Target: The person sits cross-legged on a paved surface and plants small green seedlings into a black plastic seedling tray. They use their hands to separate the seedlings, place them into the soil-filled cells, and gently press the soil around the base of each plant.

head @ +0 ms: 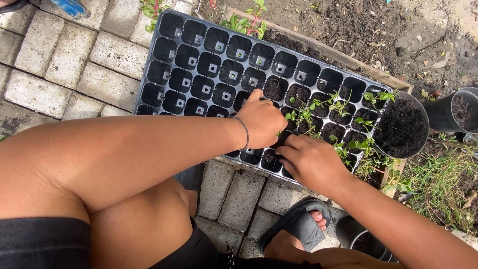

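A black plastic seedling tray (199, 69) lies on grey paving bricks. Most of its cells are bare; those at the right end hold dark soil and small green seedlings (338, 107). My left hand (261, 119), with a thin band on the wrist, rests over the tray's middle cells, fingers curled down into a cell. My right hand (311, 162) lies at the tray's near edge, fingers pressed into the soil of a cell. Whether either hand holds a seedling is hidden by the fingers.
A black pot full of dark soil (401, 127) stands at the tray's right end, another black pot (460, 112) further right. A wooden border (348, 60) edges a soil bed behind. My sandalled foot (298, 224) and bare knees sit below the tray.
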